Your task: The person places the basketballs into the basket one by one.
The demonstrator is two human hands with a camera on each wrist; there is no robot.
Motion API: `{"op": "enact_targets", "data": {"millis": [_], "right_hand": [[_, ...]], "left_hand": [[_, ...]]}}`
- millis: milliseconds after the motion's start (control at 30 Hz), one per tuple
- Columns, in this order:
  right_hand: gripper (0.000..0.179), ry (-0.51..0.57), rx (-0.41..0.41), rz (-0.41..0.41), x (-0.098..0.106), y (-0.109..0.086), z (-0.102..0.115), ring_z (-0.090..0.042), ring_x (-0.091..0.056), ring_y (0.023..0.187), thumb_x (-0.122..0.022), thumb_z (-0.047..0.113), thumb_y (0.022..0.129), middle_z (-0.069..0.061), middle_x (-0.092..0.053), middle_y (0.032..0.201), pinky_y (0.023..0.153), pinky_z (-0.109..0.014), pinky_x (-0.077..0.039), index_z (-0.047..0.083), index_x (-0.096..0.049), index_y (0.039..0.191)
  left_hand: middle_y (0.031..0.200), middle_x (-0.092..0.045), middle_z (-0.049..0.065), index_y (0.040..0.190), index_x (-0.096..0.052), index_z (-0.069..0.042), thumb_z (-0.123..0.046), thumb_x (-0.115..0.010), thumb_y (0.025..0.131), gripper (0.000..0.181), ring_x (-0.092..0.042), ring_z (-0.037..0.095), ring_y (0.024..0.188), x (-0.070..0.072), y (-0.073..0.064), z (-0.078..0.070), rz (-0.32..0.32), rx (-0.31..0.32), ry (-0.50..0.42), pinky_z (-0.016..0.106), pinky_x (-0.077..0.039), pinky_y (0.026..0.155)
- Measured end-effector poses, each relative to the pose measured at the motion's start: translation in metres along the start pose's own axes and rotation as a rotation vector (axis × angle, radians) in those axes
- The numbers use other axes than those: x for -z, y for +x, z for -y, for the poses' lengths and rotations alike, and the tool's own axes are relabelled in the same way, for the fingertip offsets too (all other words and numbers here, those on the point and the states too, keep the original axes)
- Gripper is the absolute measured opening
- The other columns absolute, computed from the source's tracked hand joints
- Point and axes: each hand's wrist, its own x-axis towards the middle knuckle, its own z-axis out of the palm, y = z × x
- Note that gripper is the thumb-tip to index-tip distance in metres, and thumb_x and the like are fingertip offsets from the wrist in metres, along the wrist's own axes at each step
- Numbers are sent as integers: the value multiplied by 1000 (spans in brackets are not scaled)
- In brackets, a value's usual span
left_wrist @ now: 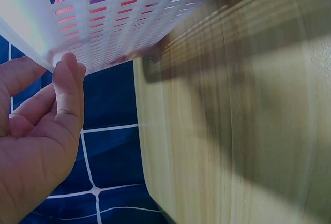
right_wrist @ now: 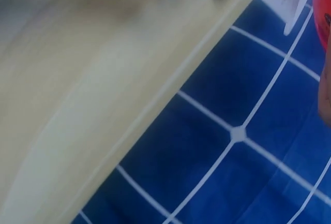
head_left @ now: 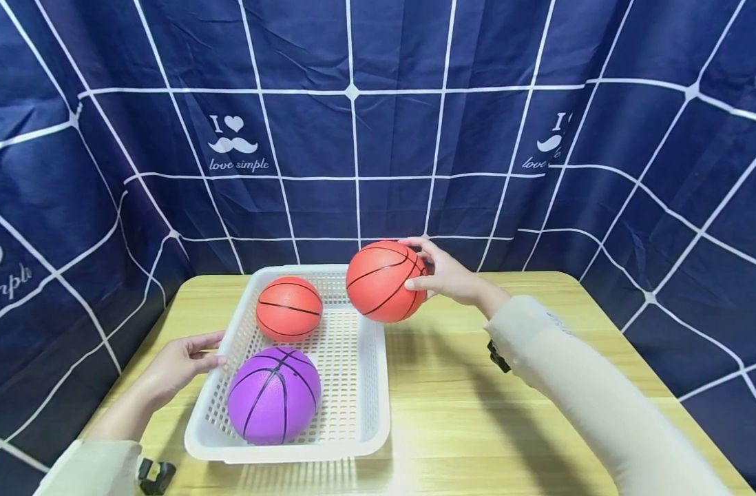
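Note:
My right hand (head_left: pixel 443 274) grips an orange toy basketball (head_left: pixel 381 284) from its right side, over the right rim of a white plastic basket (head_left: pixel 373 386). The right wrist view catches only a sliver of that ball (right_wrist: pixel 323 12) at its edge. On the basket's left side, my left hand (head_left: pixel 182 362) pinches the rim between thumb and fingers; the left wrist view shows this hand (left_wrist: pixel 46 125) against the perforated wall (left_wrist: pixel 114 22). Inside the basket lie a second orange basketball (head_left: pixel 289 309) towards the back and a purple basketball (head_left: pixel 275 396) at the front.
The basket stands on a light wooden table (head_left: pixel 477 413) with rounded back corners. A dark blue curtain (head_left: pixel 403 138) with white grid lines hangs behind the table and along both sides.

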Motion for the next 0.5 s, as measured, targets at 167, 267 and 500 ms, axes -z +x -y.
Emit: {"op": "enact_targets", "data": {"millis": [167,267,500], "right_hand": [[76,-63,11,50,-17,10,8,-38,-55,104,-74,13,77,-21,-41,133,63,-50,-54,18,-35,142],[75,-90,16,77,-27,16,11,-38,-55,106,-75,13,76,-19,-40,134,65,-49,-54,19,-36,140],[75,-163,30,119,-47,28,10,-36,-57,104,-77,11,74,-18,-45,131,69,-44,-54,17,-40,139]], "left_hand": [[119,-59,28,133,-41,17,-8,-67,89,57,-60,6,88,1,1,2,-2,-9,12,21,-48,75],[118,-59,29,133,-41,17,-6,-67,88,57,-60,5,87,1,1,2,-5,-16,2,21,-48,75],[117,-59,30,133,-40,18,-5,-66,88,57,-61,6,86,-1,1,3,0,-26,-38,22,-48,75]]}}
